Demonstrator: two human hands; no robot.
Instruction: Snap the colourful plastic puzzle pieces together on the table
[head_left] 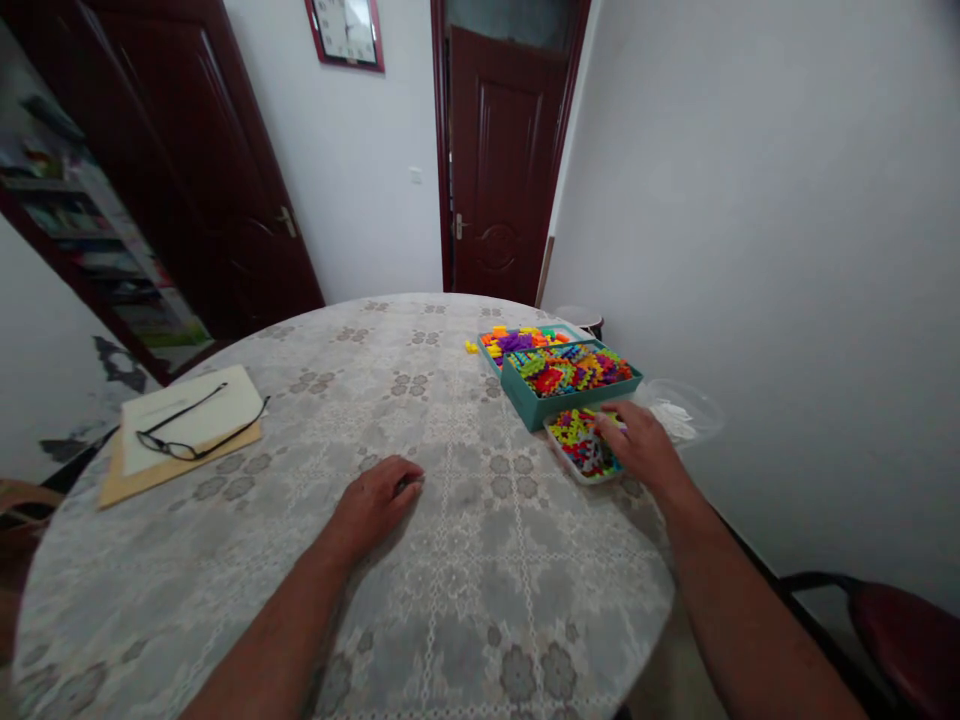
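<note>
My right hand [637,440] reaches over a small clear tub [596,481] of colourful interlocking plastic pieces [577,430]. Its thumb and index finger are bent together at the top of the pile. What lies between the fingertips is too small to make out. On the tablecloth to the left rests my left hand [379,500], fingers loosely curled in, with nothing seen in it. Just behind the tub stands a green box [536,408] filled with more bright plastic pieces. Beyond that, a shallow tray [489,352] holds larger yellow, purple and orange blocks.
One yellow block [471,347] lies beside the tray. A clear lid [701,410] with white pieces on it is near the wall. Black-framed glasses [180,450] lie on papers [225,400] at the left. A red chair [907,640] stands at the lower right.
</note>
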